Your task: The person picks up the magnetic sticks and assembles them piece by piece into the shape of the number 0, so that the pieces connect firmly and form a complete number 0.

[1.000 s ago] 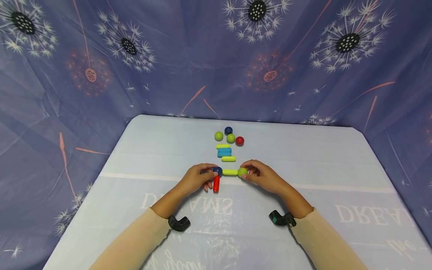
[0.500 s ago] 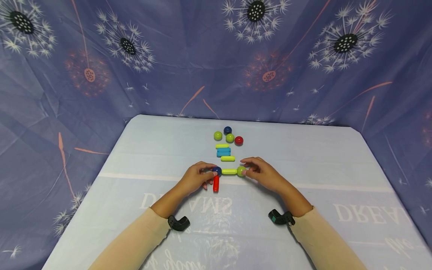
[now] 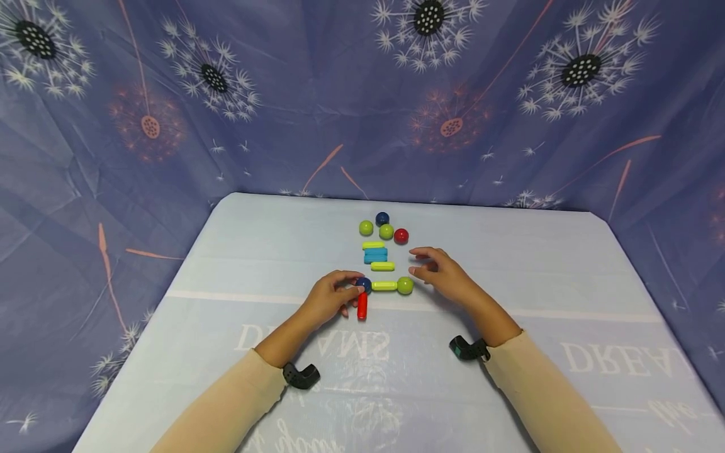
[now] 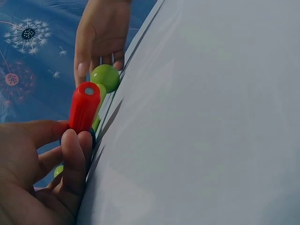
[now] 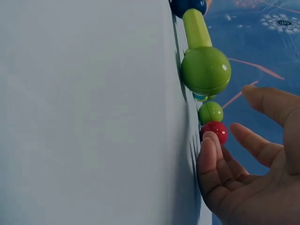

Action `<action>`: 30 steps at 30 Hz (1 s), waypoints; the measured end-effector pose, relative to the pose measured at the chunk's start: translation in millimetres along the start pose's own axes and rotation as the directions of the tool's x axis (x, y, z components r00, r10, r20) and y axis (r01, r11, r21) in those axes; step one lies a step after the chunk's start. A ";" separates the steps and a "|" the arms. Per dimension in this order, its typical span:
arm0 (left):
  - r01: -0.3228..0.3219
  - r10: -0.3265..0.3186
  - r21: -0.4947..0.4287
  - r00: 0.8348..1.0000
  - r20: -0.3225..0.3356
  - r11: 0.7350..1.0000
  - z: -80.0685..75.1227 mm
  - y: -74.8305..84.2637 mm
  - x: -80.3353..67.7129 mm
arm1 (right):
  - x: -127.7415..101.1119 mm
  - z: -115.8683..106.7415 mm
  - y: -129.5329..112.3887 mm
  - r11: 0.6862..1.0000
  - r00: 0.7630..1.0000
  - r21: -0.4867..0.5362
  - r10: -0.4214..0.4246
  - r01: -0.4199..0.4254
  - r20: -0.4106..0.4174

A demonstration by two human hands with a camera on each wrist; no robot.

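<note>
Head view: I see the right hand (image 3: 444,277) now empty, off the green ball (image 3: 404,285); left of that, the left hand (image 3: 330,299) pinches the navy ball (image 3: 364,284). Left wrist alone shows the grey disc (image 4: 89,91) on the red rod (image 4: 82,112).

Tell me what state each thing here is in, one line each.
Left grip, pinching the near blue ball.
Right grip, fingers apart, holding nothing.
Near blue ball, held.
Red stick, one end at that ball.
Near yellow stick, touching a ball at each end.
Near green ball, not held.
Four far balls, clustered.
Two blue sticks, side by side.
Other yellow sticks, lying flat.
</note>
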State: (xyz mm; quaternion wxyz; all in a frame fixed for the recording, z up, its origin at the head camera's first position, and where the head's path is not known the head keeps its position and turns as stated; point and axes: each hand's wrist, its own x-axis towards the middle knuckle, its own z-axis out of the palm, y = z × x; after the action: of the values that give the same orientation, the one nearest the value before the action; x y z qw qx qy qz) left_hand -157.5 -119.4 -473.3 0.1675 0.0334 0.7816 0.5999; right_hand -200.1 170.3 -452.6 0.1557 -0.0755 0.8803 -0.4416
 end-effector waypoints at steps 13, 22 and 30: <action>-0.013 0.013 0.017 1.000 -0.024 1.000 0.1 2.9 3.4 | 36.2 -6.3 2.1 0.999 0.998 0.040 0.004 -0.002 -0.066; -0.003 0.003 0.024 0.999 -0.033 1.000 0.1 4.8 12.7 | 52.1 -6.5 -1.7 0.999 0.998 0.032 0.014 -0.012 -0.061; 0.001 -0.001 0.013 0.999 -0.037 1.000 -0.3 4.4 20.0 | 62.7 -5.6 -5.0 1.000 0.997 0.011 0.001 0.000 -0.076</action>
State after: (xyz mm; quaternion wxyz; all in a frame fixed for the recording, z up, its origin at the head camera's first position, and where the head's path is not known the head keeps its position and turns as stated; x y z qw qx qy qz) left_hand -177.1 -113.4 -473.5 0.1532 0.0231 0.7883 0.5954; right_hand -261.0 154.7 -458.5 0.1224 -0.0576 0.8833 -0.4489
